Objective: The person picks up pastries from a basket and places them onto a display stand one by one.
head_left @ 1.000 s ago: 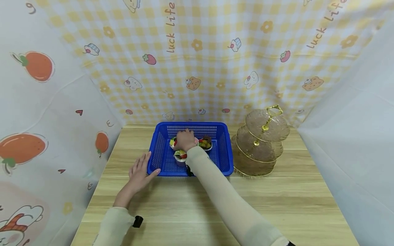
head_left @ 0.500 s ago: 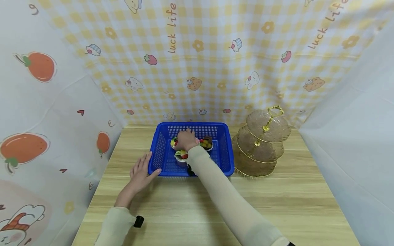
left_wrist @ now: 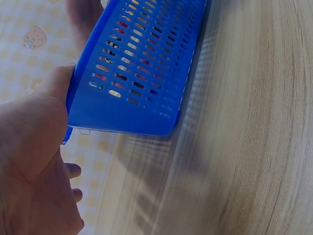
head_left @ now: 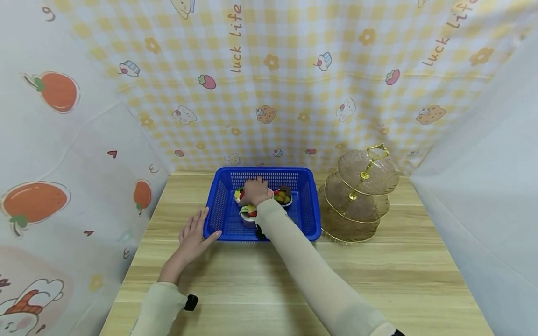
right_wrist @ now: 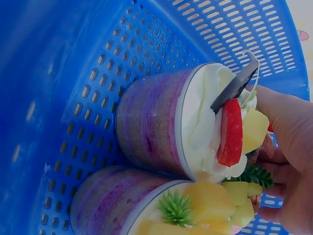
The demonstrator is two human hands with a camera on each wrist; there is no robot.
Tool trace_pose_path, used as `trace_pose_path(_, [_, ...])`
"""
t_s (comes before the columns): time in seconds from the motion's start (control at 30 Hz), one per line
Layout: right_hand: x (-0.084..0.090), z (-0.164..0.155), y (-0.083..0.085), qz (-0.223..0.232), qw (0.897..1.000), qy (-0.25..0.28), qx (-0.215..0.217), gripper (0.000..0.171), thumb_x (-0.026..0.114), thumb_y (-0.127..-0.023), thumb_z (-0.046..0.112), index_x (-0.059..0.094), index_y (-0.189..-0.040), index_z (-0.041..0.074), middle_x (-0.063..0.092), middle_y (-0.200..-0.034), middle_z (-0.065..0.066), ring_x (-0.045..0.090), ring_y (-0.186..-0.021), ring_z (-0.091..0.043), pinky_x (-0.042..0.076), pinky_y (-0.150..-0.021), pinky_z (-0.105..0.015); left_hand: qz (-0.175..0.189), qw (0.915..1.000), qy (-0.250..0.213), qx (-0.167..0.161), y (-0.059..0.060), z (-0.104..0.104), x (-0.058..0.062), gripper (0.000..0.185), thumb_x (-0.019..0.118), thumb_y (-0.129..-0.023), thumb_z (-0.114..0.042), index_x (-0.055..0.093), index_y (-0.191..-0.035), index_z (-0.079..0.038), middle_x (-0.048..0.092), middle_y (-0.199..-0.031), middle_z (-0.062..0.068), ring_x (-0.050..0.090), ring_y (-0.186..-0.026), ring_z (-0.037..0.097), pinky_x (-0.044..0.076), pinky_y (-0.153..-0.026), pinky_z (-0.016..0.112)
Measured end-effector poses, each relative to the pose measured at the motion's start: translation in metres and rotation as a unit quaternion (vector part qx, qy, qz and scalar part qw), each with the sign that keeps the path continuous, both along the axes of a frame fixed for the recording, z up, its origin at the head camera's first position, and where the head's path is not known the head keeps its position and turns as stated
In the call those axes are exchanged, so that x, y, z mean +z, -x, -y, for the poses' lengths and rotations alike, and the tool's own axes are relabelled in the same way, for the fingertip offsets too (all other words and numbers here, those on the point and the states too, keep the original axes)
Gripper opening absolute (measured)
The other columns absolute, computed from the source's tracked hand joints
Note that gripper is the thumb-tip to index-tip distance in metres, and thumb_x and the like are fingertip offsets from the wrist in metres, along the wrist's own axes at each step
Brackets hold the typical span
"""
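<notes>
A blue plastic basket (head_left: 313,224) holds several cake cups topped with fruit. My left hand (head_left: 194,235) rests against its front left corner, thumb at the front rim and fingers extended along the left side. My right hand (head_left: 255,191) reaches down inside, its thumb and fingers around a cake cup with a pink top (head_left: 270,192), mostly hidden by the hand. In the right wrist view, a layered purple cup with cream and a strawberry slice (right_wrist: 156,122) leans beside another with yellow fruit (right_wrist: 122,200). Behind them, my right fingers (right_wrist: 274,169) are partly covered.
A three-tier cake stand (head_left: 357,198) with gold rims and a gold handle stands just right of the basket. Both are on a wooden table (head_left: 252,280). A checked cloth (head_left: 286,93) hangs behind, with white cloths at both sides.
The head view shifts very slightly. Both hands, the basket and the cups keep nearly the same places.
</notes>
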State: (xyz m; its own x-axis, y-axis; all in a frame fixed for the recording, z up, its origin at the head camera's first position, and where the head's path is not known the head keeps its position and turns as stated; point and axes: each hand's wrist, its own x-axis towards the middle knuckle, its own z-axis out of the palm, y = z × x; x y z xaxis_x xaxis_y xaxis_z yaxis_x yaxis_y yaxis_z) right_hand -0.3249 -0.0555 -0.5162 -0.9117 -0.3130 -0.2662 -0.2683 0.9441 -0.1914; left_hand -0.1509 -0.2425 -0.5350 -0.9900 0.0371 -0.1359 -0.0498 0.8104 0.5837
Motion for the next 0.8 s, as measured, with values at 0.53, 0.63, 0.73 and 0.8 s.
trace_pose_path(0.53, [0.007,-0.006,-0.007,-0.029,0.999,-0.006,0.019,0.041,0.073,-0.083,0.051,0.071,-0.108,0.019,0.063,-0.135,-0.002,0.044,-0.136,-0.031,0.033,-0.117,-0.051,0.009,1.0000,-0.002,-0.003,-0.001,-0.003,-0.004,0.088,0.049,-0.098,-0.058,-0.001,-0.161,-0.022,-0.002,-0.166,0.023,-0.005,-0.151,0.051,-0.002,-0.114,0.073])
trace_pose_path(0.63, [0.011,-0.007,-0.004,-0.022,1.000,0.017,0.013,0.045,0.073,-0.082,0.051,0.069,-0.112,0.018,0.058,-0.142,-0.004,0.038,-0.142,-0.034,0.031,-0.119,-0.053,0.011,0.9999,-0.002,-0.004,0.000,-0.001,-0.003,0.088,0.048,-0.098,-0.058,-0.002,-0.161,-0.023,-0.002,-0.166,0.024,-0.004,-0.150,0.052,-0.002,-0.113,0.073])
trace_pose_path(0.73, [0.016,-0.009,0.001,-0.020,0.999,0.044,0.012,0.051,0.073,-0.082,0.051,0.064,-0.119,0.016,0.059,-0.138,-0.006,0.041,-0.139,-0.035,0.034,-0.116,-0.053,0.009,0.9999,-0.003,-0.003,0.001,0.000,-0.003,0.088,0.049,-0.098,-0.058,-0.002,-0.161,-0.023,-0.001,-0.166,0.024,-0.004,-0.150,0.052,-0.001,-0.113,0.074])
trace_pose_path(0.8, [0.020,-0.011,0.004,-0.020,0.998,0.060,0.016,0.056,0.072,-0.083,0.049,0.060,-0.124,0.014,0.061,-0.133,-0.008,0.044,-0.134,-0.034,0.036,-0.114,-0.053,0.007,1.0000,-0.003,-0.002,0.002,0.000,-0.002,0.087,0.049,-0.098,-0.058,-0.001,-0.161,-0.023,0.000,-0.166,0.024,-0.003,-0.150,0.052,-0.001,-0.113,0.073])
